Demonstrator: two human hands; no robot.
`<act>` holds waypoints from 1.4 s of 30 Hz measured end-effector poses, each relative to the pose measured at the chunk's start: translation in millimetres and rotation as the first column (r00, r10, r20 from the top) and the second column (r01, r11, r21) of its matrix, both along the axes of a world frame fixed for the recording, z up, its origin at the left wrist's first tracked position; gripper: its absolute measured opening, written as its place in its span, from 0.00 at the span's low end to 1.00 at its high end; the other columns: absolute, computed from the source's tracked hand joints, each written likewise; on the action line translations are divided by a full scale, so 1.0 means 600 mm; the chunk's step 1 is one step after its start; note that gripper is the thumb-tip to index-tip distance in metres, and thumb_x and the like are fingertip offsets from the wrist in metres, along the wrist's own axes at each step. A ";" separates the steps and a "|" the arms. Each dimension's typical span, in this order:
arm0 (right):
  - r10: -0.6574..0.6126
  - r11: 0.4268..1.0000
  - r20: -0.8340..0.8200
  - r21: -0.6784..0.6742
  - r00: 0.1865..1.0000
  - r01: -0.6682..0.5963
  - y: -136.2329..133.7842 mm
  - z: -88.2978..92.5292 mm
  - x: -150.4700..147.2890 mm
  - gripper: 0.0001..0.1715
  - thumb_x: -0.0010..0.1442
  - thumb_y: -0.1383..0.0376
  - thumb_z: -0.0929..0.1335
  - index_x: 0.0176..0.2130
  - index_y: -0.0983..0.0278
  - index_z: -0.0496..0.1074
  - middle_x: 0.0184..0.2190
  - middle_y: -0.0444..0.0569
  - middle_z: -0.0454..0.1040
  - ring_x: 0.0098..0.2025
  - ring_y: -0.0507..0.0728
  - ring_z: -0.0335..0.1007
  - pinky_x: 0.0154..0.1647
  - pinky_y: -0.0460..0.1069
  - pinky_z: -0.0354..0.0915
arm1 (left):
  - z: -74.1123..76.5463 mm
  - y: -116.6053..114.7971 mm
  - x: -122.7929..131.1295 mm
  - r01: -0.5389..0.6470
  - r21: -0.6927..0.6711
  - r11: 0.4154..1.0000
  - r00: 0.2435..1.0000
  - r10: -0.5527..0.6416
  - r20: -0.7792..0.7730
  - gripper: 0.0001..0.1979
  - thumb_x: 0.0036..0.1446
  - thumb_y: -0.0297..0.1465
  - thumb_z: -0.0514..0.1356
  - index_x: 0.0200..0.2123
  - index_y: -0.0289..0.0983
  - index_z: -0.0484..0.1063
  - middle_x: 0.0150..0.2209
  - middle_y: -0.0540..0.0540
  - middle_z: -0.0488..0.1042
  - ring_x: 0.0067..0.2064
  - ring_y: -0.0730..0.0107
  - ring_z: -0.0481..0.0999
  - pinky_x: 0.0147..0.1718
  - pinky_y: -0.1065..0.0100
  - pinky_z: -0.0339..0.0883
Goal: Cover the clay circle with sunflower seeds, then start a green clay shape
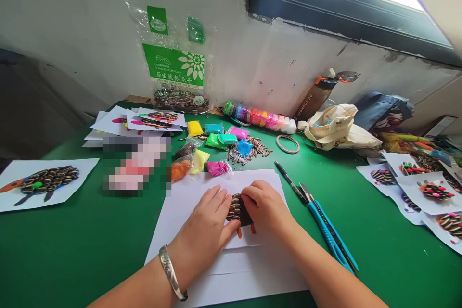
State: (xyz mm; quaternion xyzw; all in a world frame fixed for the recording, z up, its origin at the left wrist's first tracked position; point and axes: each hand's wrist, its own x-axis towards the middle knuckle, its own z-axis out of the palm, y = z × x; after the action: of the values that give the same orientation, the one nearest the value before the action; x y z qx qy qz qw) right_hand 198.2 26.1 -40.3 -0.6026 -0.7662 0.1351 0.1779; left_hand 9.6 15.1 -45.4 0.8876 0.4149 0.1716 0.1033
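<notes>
Both hands at work over the white paper (187, 255), near middle of the green bench (72, 245). Between them, on the paper, lies a dark clay shape (247, 215), two orange stubs (239, 233) showing at its near edge.

Key relation: the long axis of the shape appears to run left to right, across the gap between the hands. Striped seeds (234, 208) cover its left portion in overlapping rows; the right portion is bare. The right hand (267, 209) is the nearer to this bare part, its fingertips over the far right edge, so the bare clay lies just to the left of and below them.

Left hand (205, 219): laid on the paper with fingers extended and lightly spread, thumb apart from them along the near edge of the shape; pinching nothing visible. Right hand: fingers curled, thumb and index close together at the shape; cannot tell whether they meet, or whether a seed sits between them.

Loose seeds (259, 149) lie on the far side of the hands, slightly right, among bagged clay. Pen (288, 180) and blue cutter (332, 233) lie to the right.

Hard to make out: both ends of the shape, covered by the hands; a pixelated patch (133, 168) on the left, contents unreadable; picture cards (453, 226) at far right, cut off by the frame.
</notes>
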 end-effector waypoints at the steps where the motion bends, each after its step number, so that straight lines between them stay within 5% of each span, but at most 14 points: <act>1: -0.003 1.000 0.010 -0.004 1.000 0.003 0.000 -0.001 -0.002 0.13 0.61 0.71 0.63 0.29 0.63 0.74 0.28 0.47 0.68 0.34 0.54 0.63 0.34 0.47 0.59 | -0.001 0.000 0.000 -0.002 0.001 1.000 1.000 0.002 0.009 0.22 0.58 0.34 0.59 0.54 0.31 0.68 0.56 0.36 0.70 0.60 0.46 0.63 0.54 0.47 0.66; 10: -0.041 0.998 -0.021 0.047 0.999 0.042 0.015 0.018 0.019 0.12 0.60 0.71 0.64 0.33 0.62 0.76 0.29 0.47 0.72 0.33 0.53 0.66 0.34 0.45 0.59 | -0.010 0.000 -0.005 -0.002 0.017 1.000 0.999 0.001 0.048 0.22 0.58 0.35 0.59 0.55 0.33 0.67 0.57 0.36 0.69 0.61 0.47 0.63 0.55 0.47 0.65; 15: -0.208 0.975 0.153 0.113 0.966 0.192 0.104 0.034 0.080 0.16 0.60 0.72 0.62 0.42 0.65 0.76 0.36 0.50 0.76 0.39 0.55 0.69 0.39 0.46 0.60 | -0.002 0.000 -0.005 0.016 -0.009 1.000 1.000 -0.017 -0.024 0.24 0.59 0.35 0.58 0.57 0.30 0.65 0.57 0.35 0.67 0.61 0.47 0.61 0.55 0.48 0.65; 19: -0.209 0.976 0.256 0.108 0.944 0.187 0.174 0.023 0.106 0.15 0.56 0.74 0.62 0.36 0.67 0.78 0.33 0.53 0.75 0.38 0.57 0.68 0.37 0.47 0.57 | 0.004 0.001 -0.005 0.024 -0.024 0.999 0.998 -0.025 -0.051 0.25 0.59 0.35 0.59 0.56 0.30 0.65 0.58 0.34 0.67 0.61 0.46 0.61 0.56 0.48 0.65; 23: -0.193 0.980 0.321 0.104 0.927 0.168 0.192 0.003 0.100 0.14 0.58 0.73 0.62 0.31 0.68 0.77 0.32 0.55 0.73 0.36 0.57 0.67 0.35 0.48 0.56 | 0.009 -0.001 -0.007 0.039 -0.025 0.999 0.999 -0.039 -0.036 0.24 0.58 0.35 0.59 0.56 0.30 0.66 0.57 0.35 0.68 0.61 0.48 0.62 0.55 0.50 0.65; 27: -0.206 0.977 0.335 0.124 0.919 0.174 0.177 -0.002 0.088 0.14 0.61 0.71 0.61 0.30 0.68 0.75 0.31 0.55 0.71 0.35 0.56 0.65 0.35 0.48 0.55 | 0.012 -0.001 -0.007 0.036 -0.011 0.999 0.999 -0.037 -0.030 0.24 0.58 0.35 0.60 0.55 0.30 0.66 0.56 0.35 0.69 0.61 0.48 0.62 0.55 0.50 0.66; 33: -0.222 0.971 0.258 0.148 0.940 0.188 0.103 0.034 0.065 0.16 0.66 0.65 0.59 0.36 0.64 0.73 0.32 0.51 0.73 0.33 0.55 0.66 0.32 0.47 0.57 | 0.008 0.000 -0.006 0.036 -0.009 0.999 0.998 -0.037 -0.057 0.25 0.58 0.35 0.60 0.56 0.29 0.65 0.57 0.34 0.67 0.61 0.47 0.62 0.55 0.49 0.65; 37: -0.039 0.999 -0.134 0.007 0.990 0.040 0.030 0.043 0.038 0.13 0.64 0.66 0.60 0.41 0.61 0.72 0.34 0.46 0.75 0.36 0.53 0.70 0.36 0.45 0.61 | 0.004 -0.001 -0.006 0.030 -0.011 0.999 0.998 -0.030 -0.049 0.25 0.58 0.35 0.59 0.57 0.29 0.64 0.58 0.34 0.66 0.62 0.46 0.61 0.56 0.48 0.64; 42: -0.091 0.973 -0.374 -0.229 0.923 0.003 -0.015 0.039 0.010 0.11 0.61 0.70 0.59 0.41 0.59 0.67 0.24 0.40 0.72 0.22 0.50 0.67 0.24 0.43 0.61 | 0.001 -0.002 -0.007 0.029 -0.007 1.000 0.999 -0.029 -0.035 0.26 0.58 0.36 0.59 0.57 0.29 0.64 0.58 0.34 0.66 0.62 0.46 0.60 0.55 0.48 0.65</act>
State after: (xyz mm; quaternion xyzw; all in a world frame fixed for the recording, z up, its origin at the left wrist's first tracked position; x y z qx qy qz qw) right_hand 204.3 16.8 -17.2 -0.5992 -0.6818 0.3311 0.2578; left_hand 5.7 13.9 -44.9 0.8960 0.4044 0.1530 0.1014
